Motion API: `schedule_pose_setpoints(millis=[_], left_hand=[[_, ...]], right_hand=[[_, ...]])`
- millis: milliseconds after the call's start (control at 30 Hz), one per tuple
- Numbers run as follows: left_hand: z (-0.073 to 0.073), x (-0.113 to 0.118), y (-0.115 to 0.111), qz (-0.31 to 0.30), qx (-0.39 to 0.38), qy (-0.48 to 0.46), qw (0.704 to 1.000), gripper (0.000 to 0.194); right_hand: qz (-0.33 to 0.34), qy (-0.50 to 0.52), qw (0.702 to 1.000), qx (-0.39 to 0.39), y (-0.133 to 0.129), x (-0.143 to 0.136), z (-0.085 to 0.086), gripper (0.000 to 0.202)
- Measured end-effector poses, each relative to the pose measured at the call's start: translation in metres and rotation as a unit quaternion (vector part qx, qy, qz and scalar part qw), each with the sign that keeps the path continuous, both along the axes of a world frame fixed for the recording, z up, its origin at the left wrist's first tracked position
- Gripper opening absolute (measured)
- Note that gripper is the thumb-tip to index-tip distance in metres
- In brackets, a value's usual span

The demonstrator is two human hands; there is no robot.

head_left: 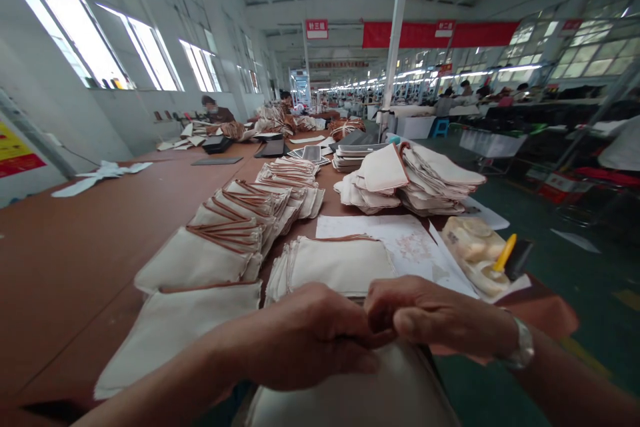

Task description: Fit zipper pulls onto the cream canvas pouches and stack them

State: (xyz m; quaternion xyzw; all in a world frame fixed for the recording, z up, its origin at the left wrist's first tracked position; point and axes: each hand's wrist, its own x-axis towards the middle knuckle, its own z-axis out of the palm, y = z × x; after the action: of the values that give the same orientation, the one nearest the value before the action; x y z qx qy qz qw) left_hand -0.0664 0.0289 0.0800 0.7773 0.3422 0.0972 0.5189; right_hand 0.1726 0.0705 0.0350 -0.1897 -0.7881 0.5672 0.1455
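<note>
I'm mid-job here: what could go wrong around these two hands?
The left hand and right hand meet over the nearest cream panel, hiding part of its edge, so a crease there might go unnoticed.

The tub beside the yellow handle sits near the right side of the table; an outward swing might knock it.

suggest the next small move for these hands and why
Perhaps ease the right hand sideways along the far edge of the near cream piece, away from the left hand: both hands are close together there, so spreading them might steady it better.
</note>
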Motion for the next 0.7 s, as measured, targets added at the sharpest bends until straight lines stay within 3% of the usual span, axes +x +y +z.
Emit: schedule_pose_setpoints(millis=[67, 167, 200, 300, 367, 467, 567, 633, 700], left_hand=[[0.009, 0.006, 0.000, 0.002, 0.022, 0.019, 1.000, 0.038], [0.004, -0.021, 0.011, 0.000, -0.048, 0.088, 0.995, 0.043], [-0.002, -0.036, 0.016, -0.001, -0.094, 0.102, 0.990, 0.045], [-0.022, -0.078, 0.023, 0.033, -0.127, 0.084, 0.988, 0.047], [-0.027, -0.084, 0.018, 0.061, -0.118, 0.048, 0.990, 0.048], [-0.018, -0.056, 0.003, 0.088, -0.042, -0.005, 0.995, 0.044], [0.001, -0.015, -0.011, 0.088, 0.012, 0.017, 0.996, 0.027], [0.010, -0.001, -0.016, 0.104, -0.015, 0.038, 0.994, 0.022], [0.011, -0.001, -0.018, 0.110, -0.079, 0.016, 0.991, 0.029]], right_hand=[[0.048, 0.005, 0.999, 0.002, -0.004, -0.011, 0.011, 0.047], [0.023, 0.034, 0.999, 0.033, -0.006, -0.004, 0.015, 0.050], [-0.001, 0.046, 0.998, 0.044, -0.005, 0.005, 0.012, 0.049], [-0.049, 0.030, 0.997, 0.050, 0.004, 0.036, -0.006, 0.046], [-0.057, -0.031, 0.996, 0.057, 0.008, 0.047, -0.020, 0.043], [-0.065, -0.059, 0.994, 0.066, 0.003, 0.034, -0.026, 0.030], [-0.026, 0.046, 0.998, -0.021, -0.017, -0.001, -0.013, 0.035], [-0.020, 0.098, 0.993, -0.056, -0.031, -0.022, -0.003, 0.032], [-0.035, 0.138, 0.988, -0.061, -0.041, -0.032, 0.000, 0.031]])
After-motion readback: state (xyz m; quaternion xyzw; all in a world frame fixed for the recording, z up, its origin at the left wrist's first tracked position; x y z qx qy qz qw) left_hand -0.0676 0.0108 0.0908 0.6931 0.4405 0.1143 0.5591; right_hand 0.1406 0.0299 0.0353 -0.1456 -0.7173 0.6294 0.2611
